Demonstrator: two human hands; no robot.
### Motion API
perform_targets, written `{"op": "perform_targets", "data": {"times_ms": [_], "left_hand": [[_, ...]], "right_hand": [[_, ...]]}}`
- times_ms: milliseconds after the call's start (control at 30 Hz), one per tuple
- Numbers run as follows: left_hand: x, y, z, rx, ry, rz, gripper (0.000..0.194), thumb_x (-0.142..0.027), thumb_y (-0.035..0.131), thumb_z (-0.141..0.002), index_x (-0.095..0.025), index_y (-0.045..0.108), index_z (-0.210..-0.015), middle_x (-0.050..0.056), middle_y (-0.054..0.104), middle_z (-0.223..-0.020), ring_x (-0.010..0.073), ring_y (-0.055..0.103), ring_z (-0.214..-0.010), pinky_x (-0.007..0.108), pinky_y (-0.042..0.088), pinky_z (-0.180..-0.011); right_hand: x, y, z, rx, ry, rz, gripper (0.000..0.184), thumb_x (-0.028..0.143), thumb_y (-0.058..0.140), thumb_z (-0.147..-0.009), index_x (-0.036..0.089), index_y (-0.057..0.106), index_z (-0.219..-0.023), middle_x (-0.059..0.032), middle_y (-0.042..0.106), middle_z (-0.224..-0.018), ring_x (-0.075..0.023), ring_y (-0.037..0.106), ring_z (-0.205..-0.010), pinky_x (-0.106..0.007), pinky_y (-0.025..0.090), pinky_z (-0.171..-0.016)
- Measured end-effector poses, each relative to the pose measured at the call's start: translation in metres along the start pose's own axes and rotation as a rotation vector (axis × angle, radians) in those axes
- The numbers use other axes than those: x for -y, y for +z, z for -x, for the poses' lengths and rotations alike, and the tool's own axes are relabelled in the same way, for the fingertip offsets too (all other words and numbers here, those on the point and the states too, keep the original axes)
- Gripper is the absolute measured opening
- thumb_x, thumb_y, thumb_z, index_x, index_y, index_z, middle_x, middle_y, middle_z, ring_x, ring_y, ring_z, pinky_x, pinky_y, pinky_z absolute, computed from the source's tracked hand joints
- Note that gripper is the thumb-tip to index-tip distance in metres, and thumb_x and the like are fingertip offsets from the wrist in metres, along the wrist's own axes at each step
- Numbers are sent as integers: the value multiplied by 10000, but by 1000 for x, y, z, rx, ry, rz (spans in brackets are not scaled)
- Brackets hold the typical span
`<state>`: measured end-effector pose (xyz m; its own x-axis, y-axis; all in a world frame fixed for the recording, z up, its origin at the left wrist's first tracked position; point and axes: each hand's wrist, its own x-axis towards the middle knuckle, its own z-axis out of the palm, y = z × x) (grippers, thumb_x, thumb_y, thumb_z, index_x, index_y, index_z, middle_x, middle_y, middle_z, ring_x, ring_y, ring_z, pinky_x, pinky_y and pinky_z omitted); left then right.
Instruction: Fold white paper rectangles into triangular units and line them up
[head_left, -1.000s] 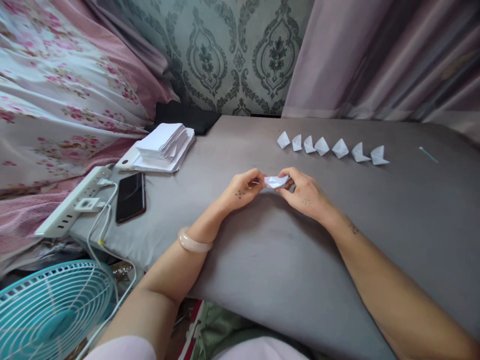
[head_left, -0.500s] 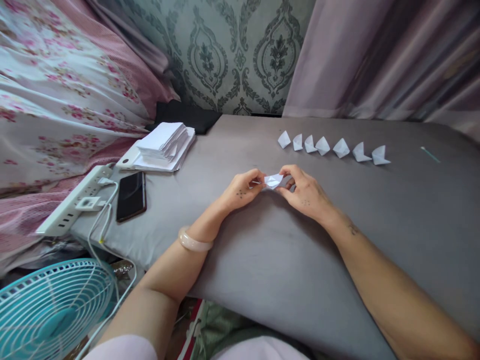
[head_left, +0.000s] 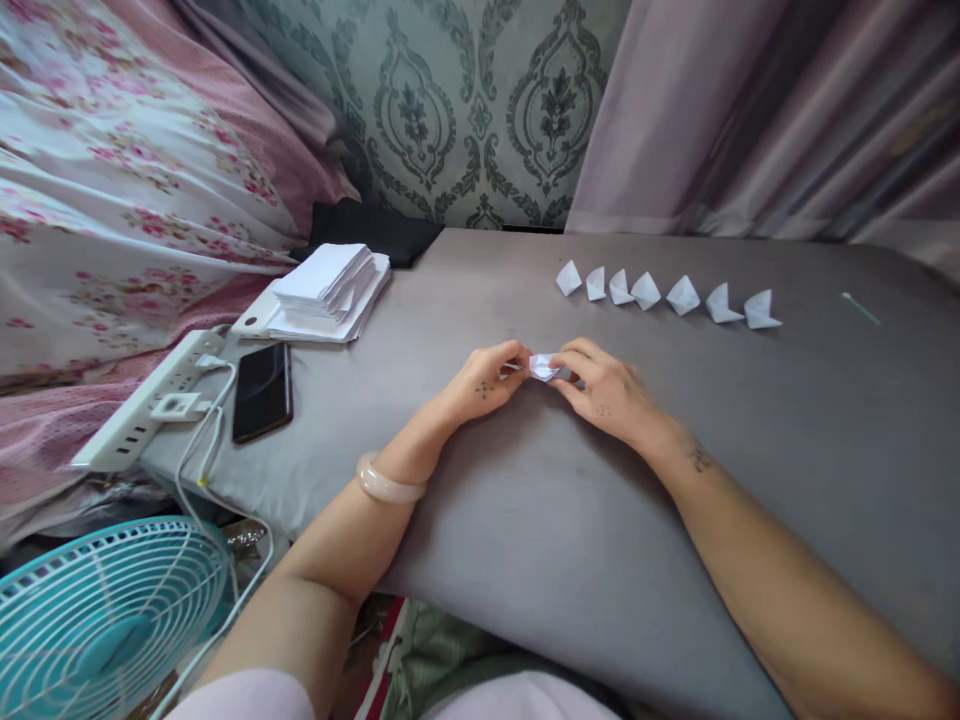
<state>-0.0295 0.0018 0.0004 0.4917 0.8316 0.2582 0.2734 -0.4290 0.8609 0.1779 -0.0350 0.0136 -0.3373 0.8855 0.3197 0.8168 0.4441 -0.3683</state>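
A small folded white paper piece (head_left: pixel 541 369) is held between both hands above the grey-covered table (head_left: pixel 480 500). My left hand (head_left: pixel 489 380) pinches its left end between thumb and fingers. On the other side, my right hand (head_left: pixel 604 388) grips the right end, its fingertips bent over the paper's upper edge. Parts of the fold are hidden behind the fingers. Beyond the right hand stands a row of several folded white paper shapes (head_left: pixel 683 296), pointed at the top.
At the left lie a stack of white paper (head_left: pixel 330 290), a phone (head_left: pixel 262 392) and a white power strip (head_left: pixel 157 400) with cables. A teal fan (head_left: pixel 112 630) stands below the table's left edge. A thin stick (head_left: pixel 861 308) lies far right.
My right hand has shifted slightly left, and its fingers now reach over the paper's top edge. The paper has tilted a little. My left hand stays almost in place.
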Motion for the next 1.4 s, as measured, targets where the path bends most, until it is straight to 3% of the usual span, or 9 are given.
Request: {"op": "perform_targets", "data": {"times_ms": [167, 400, 800, 1200, 1400], "left_hand": [[2, 3, -4, -70, -36, 216, 124, -256, 628, -807, -161, 548, -812, 78, 686, -985, 130, 632, -863, 276, 496, -820], [-3, 5, -7, -101, -78, 587, 249, -264, 772, -703, -133, 567, -757, 75, 704, -924, 127, 647, -829, 275, 500, -787], [-12, 5, -7, -188, -193, 745, 261, -203, 817, -624, -114, 585, -703, 59, 733, -818, 148, 688, -771, 314, 560, -765], [-12, 6, -7, -212, -271, 755, 265, -205, 816, -612, -114, 593, -723, 35, 711, -756, 135, 680, -711, 342, 575, -765], [-7, 3, -7, -147, -276, 734, 287, -204, 809, -645, -116, 586, -803, 54, 718, -795, 150, 693, -732, 318, 562, -759]], "right_hand": [[-6, 5, -2, -56, 54, -57, 164, 359, 595, -872, 221, 681, -894, -42, 671, -931, -161, 606, -736, -295, 434, -665], [-10, 10, -6, -151, 79, -294, 243, 415, 621, -852, 201, 688, -757, -38, 689, -885, -137, 586, -700, -276, 428, -641], [-1, 4, -9, -122, 307, -596, 264, 442, 691, -762, 185, 690, -705, -36, 725, -824, -132, 590, -662, -265, 432, -622], [1, 5, -9, -91, 378, -683, 270, 433, 724, -729, 178, 649, -679, -28, 691, -664, -147, 630, -617, -280, 479, -616], [4, 7, -11, -90, 491, -984, 398, 384, 828, -619, 204, 587, -880, 24, 675, -653, -149, 665, -579, -270, 542, -578]]}}
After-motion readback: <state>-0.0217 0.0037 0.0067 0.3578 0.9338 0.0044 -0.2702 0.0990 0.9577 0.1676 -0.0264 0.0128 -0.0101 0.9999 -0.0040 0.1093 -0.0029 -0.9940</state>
